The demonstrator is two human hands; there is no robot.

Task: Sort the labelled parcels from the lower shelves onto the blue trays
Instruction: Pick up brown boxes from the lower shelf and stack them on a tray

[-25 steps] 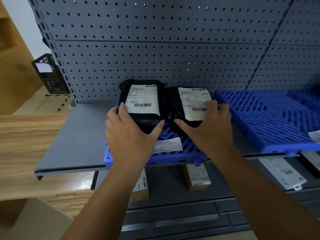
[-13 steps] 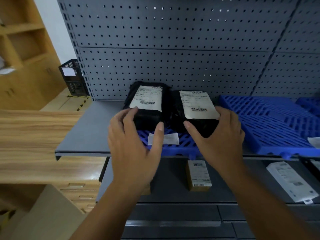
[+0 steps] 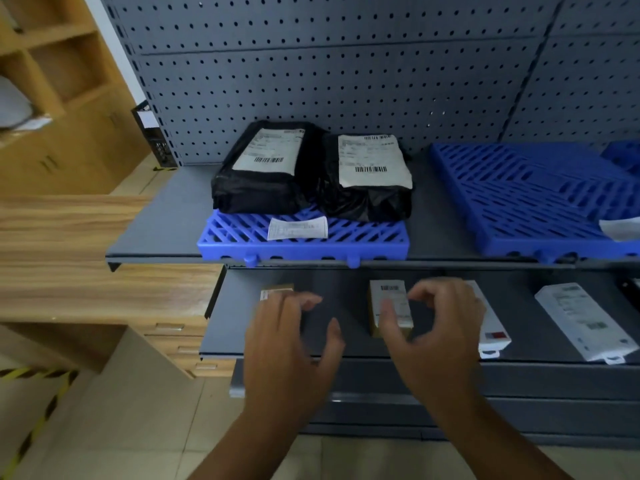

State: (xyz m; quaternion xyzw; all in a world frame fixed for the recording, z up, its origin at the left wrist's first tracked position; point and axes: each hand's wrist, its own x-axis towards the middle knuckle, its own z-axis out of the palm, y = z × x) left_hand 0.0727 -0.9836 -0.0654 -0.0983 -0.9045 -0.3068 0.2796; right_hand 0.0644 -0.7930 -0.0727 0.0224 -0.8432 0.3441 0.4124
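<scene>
Grey pegboard rack (image 3: 346, 81): two black parcels (image 3: 263, 168) sit on left blue tray (image 3: 301, 244), lower shelf (image 3: 235, 323) still carries brown boxes (image 3: 389, 306) and white packs (image 3: 585, 320), left hand (image 3: 291, 348) and right hand (image 3: 436, 334) hover there empty, fingers loosely curled, so most sorting looks undone.

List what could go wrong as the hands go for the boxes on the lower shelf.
1. The black parcels fill the back of the small blue tray; a box added in front may cover the paper slip or slide off the edge.
2. The right hand hovers at the brown box, close beside a white parcel, and may knock it.
</scene>
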